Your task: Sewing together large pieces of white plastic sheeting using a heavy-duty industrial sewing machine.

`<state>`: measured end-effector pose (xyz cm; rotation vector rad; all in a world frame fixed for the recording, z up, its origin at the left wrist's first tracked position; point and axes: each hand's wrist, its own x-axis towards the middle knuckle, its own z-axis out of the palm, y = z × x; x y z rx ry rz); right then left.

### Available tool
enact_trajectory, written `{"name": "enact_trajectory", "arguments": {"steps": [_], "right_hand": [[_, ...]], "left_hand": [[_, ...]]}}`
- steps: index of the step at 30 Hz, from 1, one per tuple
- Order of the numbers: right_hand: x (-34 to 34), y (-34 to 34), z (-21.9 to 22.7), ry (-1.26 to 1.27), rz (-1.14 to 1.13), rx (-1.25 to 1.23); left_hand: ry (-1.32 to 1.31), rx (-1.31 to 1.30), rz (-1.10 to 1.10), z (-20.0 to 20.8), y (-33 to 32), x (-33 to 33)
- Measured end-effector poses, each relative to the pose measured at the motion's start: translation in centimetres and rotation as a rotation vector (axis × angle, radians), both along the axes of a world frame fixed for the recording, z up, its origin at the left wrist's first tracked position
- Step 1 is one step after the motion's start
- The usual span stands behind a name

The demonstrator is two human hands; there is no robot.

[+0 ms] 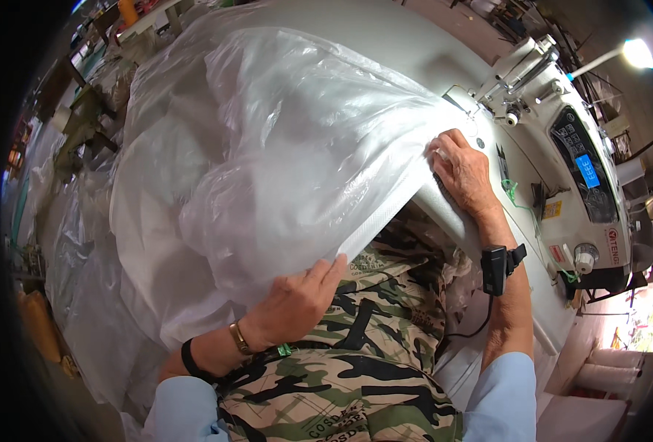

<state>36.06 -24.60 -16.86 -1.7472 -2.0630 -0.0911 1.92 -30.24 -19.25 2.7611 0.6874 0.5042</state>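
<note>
A large translucent white plastic sheet (297, 147) spreads over the table and hangs down on my left. Along its near side runs a straight white woven edge (385, 211), stretched between my hands. My left hand (295, 303) is closed on this edge near my lap, thumb and fingers pinching it. Closer to the sewing machine (562, 147), my right hand (461, 169) grips the sheet at the table's front edge, its fingers bent. The sheet's far right corner lies beside the needle area (475, 110), under bright light; whether it reaches beneath the presser foot I cannot tell.
A lit lamp (638, 54) stands out above the machine. Black thread snips (503, 163) and green thread (513, 193) lie on the table, right of my hand. More crumpled clear plastic (94, 295) covers the floor area at left. A camouflage apron (341, 376) covers my lap.
</note>
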Motion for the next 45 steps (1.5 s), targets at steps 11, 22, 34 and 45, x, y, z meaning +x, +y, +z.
{"name": "enact_trajectory", "arguments": {"steps": [11, 22, 34, 45], "right_hand": [[1.4, -2.1, -1.0, -0.016, -0.215, 0.141], [0.8, -1.6, -1.2, -0.096, -0.302, -0.076], [1.0, -1.1, -1.7, -0.048, -0.247, -0.038], [1.7, -0.6, -1.8, 0.042, -0.228, -0.032]], "left_hand": [[-0.201, -0.410, -0.332, -0.7, -0.2, 7.6], [-0.146, -0.335, -0.246, -0.3, 2.0, 6.5], [-0.149, -0.135, -0.227, 2.2, 7.4, 11.2], [-0.187, 0.027, -0.185, 3.3, 11.3, 20.2]]}}
